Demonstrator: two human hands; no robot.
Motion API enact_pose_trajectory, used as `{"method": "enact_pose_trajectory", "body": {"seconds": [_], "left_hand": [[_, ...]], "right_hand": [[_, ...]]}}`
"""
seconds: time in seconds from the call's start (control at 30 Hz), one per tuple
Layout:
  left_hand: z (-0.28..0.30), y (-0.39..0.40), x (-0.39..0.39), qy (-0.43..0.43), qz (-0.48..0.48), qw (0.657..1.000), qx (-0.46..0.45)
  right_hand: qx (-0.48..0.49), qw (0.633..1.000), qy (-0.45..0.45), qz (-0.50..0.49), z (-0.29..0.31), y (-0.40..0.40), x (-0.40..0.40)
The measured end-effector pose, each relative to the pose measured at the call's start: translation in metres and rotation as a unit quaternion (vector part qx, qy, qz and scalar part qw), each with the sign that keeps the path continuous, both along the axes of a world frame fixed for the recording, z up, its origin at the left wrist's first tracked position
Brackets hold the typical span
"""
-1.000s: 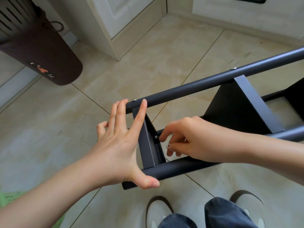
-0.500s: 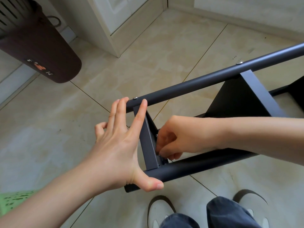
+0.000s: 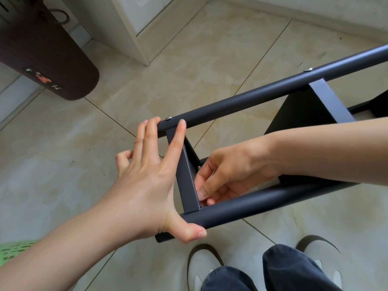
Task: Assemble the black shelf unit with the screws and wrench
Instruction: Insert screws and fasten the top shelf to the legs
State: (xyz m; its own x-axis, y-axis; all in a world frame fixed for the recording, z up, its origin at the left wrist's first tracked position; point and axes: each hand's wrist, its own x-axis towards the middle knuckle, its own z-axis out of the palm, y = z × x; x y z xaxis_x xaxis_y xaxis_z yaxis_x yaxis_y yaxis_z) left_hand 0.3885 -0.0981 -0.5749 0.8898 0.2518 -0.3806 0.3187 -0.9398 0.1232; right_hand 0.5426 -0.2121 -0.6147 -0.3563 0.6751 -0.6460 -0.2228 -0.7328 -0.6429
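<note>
Head view: left hand (image 3: 147, 185) splayed flat bracing the stiff, light-looking shelf unit (image 3: 252, 101), right hand (image 3: 226, 175) pinching something unclear near a screw (image 3: 198, 167).

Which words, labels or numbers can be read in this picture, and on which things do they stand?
Brown bin: small white marks beside an orange figure, too blurred to read.
Green mat: dark specks, not legible as text.
Shelf unit: no text visible.

gap between tubes (image 3: 241, 143): open floor | near end: blocked by shelf panel (image 3: 186, 181) | far end: panel (image 3: 304, 114)
</note>
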Motion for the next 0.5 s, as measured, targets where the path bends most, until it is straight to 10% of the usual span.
{"method": "enact_pose_trajectory", "body": {"seconds": [0.5], "left_hand": [[-0.0003,0.0008,-0.0011,0.008,0.004,1.000,-0.002]], "right_hand": [[0.023,0.999,-0.001,0.026,-0.0016,0.0047,0.0052]]}}
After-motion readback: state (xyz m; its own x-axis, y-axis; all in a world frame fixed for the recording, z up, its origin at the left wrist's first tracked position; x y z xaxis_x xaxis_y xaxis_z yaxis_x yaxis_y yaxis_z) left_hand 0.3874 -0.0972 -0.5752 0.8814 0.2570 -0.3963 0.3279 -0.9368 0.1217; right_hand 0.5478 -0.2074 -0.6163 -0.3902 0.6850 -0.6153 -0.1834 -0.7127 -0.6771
